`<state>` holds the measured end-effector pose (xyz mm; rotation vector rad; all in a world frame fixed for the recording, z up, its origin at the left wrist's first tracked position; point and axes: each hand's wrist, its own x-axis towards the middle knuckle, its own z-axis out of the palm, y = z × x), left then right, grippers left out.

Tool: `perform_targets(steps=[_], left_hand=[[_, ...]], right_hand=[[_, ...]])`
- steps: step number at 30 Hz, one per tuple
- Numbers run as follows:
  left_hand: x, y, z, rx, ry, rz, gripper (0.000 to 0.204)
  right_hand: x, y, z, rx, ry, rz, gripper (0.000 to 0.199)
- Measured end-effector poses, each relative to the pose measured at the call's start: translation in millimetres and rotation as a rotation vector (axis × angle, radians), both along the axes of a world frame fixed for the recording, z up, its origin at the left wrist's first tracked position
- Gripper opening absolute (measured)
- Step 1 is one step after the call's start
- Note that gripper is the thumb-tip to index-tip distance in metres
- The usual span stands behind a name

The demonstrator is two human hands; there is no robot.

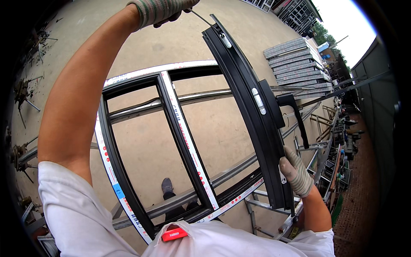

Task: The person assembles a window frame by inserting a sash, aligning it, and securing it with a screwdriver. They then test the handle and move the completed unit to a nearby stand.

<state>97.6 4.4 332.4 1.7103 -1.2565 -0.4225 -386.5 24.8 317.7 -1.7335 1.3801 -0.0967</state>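
- Left hand (160,12): fingers are gripping one rod (199,17)
- Right hand (298,174): fingers are gripping one sash (240,96) (one handle (300,125) is projecting)
- One frame (181,125) is showing two openings

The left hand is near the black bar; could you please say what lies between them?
In the head view, a thin shaft extends from the left hand toward the upper end of the black bar.

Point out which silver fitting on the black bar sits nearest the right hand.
The lowest silver fitting, beside the right hand, near the bottom of the black bar; the middle fitting and top fitting sit farther up.
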Motion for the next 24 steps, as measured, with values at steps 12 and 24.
perform_targets(steps=[12, 24], left_hand=[[2.0, -2.1, 6.1, 0.097, -0.119, -0.037, 0.043], [15.7, 2.8, -18.8, -0.113, -0.298, -0.096, 0.046]], right_hand=[[-0.8, -1.1, -4.6, -0.052, 0.060, 0.060, 0.103], [8.9, -1.8, -8.2, -0.072, 0.037, 0.130, 0.076]])
